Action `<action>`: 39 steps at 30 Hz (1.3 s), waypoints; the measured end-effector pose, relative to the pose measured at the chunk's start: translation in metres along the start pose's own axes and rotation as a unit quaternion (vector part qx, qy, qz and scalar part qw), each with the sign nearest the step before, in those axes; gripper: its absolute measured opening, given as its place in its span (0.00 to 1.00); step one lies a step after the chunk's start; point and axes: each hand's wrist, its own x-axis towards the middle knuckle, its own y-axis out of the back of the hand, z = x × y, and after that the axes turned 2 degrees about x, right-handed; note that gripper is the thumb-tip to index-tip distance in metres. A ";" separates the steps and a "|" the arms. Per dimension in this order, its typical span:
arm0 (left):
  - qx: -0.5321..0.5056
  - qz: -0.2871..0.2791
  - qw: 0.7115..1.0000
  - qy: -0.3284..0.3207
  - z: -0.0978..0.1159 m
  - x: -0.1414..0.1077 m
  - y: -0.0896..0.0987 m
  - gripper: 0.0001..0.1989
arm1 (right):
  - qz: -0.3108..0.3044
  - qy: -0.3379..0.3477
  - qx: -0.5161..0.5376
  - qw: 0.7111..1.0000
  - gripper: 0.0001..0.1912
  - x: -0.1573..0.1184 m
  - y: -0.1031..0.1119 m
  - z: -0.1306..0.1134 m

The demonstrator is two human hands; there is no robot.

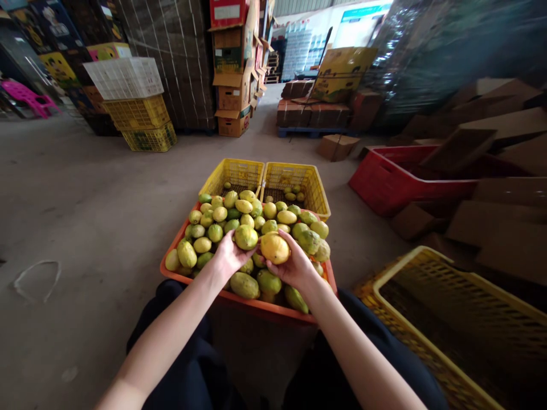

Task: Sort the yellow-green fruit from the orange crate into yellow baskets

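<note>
L hand (229, 254) cupped round green-yellow fruit (246, 237), R hand (296, 263) round yellow fruit (275, 248), both over heaped orange crate (273, 308). Light finger pressure prob. best, w/ fruits kept low & apart vs. knocks/drops.

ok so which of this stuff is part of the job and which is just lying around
Seemingly in use:
greenish-yellow fruit in the left fingers
yellow fruit in the right fingers
orange crate of piled fruit
two yellow crates just beyond it

Seemingly just lying around:
pink chair
red crate with cardboard
stacked white crate
</note>
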 end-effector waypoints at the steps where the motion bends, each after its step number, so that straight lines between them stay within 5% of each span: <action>1: 0.002 -0.003 1.000 -0.003 0.000 -0.002 0.000 0.23 | 0.001 0.001 -0.004 1.000 0.18 0.000 0.000 0.000; 5: 0.046 -0.034 0.998 -0.039 0.002 -0.006 -0.001 0.17 | 0.034 0.064 -0.058 0.996 0.11 0.000 0.000 0.003; 8: 0.139 -0.069 0.979 -0.131 0.002 -0.003 0.001 0.09 | 0.101 0.249 -0.159 0.950 0.16 0.005 0.005 0.008; 10: 0.215 -0.086 0.939 -0.253 0.001 0.002 0.005 0.15 | 0.143 0.373 -0.214 0.891 0.28 0.008 0.010 0.010; 12: 0.287 -0.091 0.866 -0.400 -0.001 0.008 0.010 0.27 | 0.161 0.470 -0.265 0.826 0.37 0.010 0.015 0.010; 15: 0.354 -0.094 0.758 -0.540 -0.001 0.012 0.016 0.35 | 0.162 0.573 -0.332 0.731 0.39 0.010 0.020 0.009; 18: 0.358 -0.111 0.743 -0.555 -0.002 0.007 0.016 0.34 | 0.154 0.607 -0.341 0.701 0.36 0.009 0.021 0.009; 20: 0.337 -0.124 0.764 -0.537 -0.002 0.002 0.014 0.35 | 0.128 0.613 -0.317 0.712 0.36 0.006 0.020 0.010; 23: 0.277 -0.161 0.820 -0.475 0.000 -0.003 0.011 0.36 | 0.068 0.581 -0.244 0.773 0.37 0.000 0.016 0.009; 29: 0.127 -0.228 0.941 -0.213 0.009 -0.007 0.009 0.25 | -0.055 0.434 -0.062 0.897 0.31 -0.008 0.014 -0.004; 33: 0.051 -0.233 0.967 -0.092 0.012 -0.015 0.003 0.20 | -0.107 0.335 0.028 0.936 0.19 -0.007 0.016 -0.007; 39: 0.046 -0.169 0.983 -0.052 0.010 -0.018 0.000 0.15 | -0.091 0.244 0.053 0.964 0.10 0.001 0.014 0.003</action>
